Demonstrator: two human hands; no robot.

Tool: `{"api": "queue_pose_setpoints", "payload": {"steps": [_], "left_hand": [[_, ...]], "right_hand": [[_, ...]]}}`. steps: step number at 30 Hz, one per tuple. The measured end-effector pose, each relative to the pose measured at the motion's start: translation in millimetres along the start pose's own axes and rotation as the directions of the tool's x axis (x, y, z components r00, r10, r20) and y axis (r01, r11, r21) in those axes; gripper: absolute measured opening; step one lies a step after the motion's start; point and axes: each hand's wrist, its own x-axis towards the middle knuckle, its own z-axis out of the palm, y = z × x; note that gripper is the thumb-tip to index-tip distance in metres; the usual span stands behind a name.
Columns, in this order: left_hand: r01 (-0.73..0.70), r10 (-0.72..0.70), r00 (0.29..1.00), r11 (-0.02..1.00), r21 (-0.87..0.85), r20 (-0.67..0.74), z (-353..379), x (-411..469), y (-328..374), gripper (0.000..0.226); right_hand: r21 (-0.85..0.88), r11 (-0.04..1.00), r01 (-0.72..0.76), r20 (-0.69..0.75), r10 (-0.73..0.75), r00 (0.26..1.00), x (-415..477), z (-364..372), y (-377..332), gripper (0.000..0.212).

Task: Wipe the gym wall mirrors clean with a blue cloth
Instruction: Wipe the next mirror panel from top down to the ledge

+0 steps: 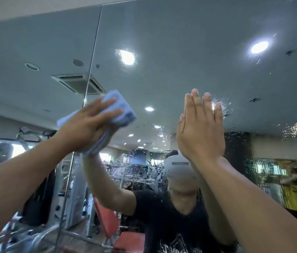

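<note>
Left hand (87, 125) presses cloth (124, 115) (under fingers) onto mirror (180, 52).

A single wide-angle camera sits on the person's head and faces forward, tilted upward at the wall mirror (180, 52) straight ahead. It is close to the glass. The left hand (87, 125) and right hand (201, 128) both reach it and fill the middle of the view, with the forearms entering from the lower corners. The headset (179, 168) shows in the reflection just below centre. The seam (93, 52) between mirror panels slants down the left half.
</note>
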Motion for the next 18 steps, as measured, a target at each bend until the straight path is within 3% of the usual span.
{"api": "queue_pose_setpoints", "payload": {"steps": [3,6,8,11,13,15,17,18], "left_hand": [[0.347,-0.358,0.926,0.933,-0.098,-0.123,4,24,6,0.044],[0.512,-0.528,0.839,0.847,-0.142,-0.127,11,42,31,0.045],[0.436,-0.449,0.884,0.892,-0.118,-0.13,15,43,51,0.046],[0.069,-0.077,0.983,0.996,-0.051,-0.166,20,33,84,0.047],[-0.182,0.179,0.977,0.983,-0.022,-0.115,22,16,98,0.042],[-0.343,0.343,0.939,0.939,0.005,0.003,18,7,81,0.043],[-0.307,0.307,0.952,0.951,0.037,0.019,16,10,50,0.043],[-0.194,0.195,0.981,0.981,0.018,-0.026,15,15,37,0.043]], "right_hand": [[-0.001,1.0,-0.007,-0.007,0.007,1.0,0,1,-1,0.066],[0.002,1.0,-0.006,-0.015,0.006,1.0,-1,1,-2,0.067],[0.007,1.0,-0.009,-0.017,0.009,1.0,-1,0,-3,0.067],[0.016,1.0,-0.011,-0.008,0.011,1.0,0,1,-2,0.068],[0.023,1.0,-0.005,-0.004,0.005,1.0,0,1,0,0.067],[0.025,1.0,0.0,-0.013,0.001,1.0,0,1,1,0.067],[0.026,1.0,-0.003,-0.023,0.004,1.0,1,1,0,0.066],[0.025,1.0,-0.004,-0.024,0.004,1.0,0,1,0,0.066]]}}
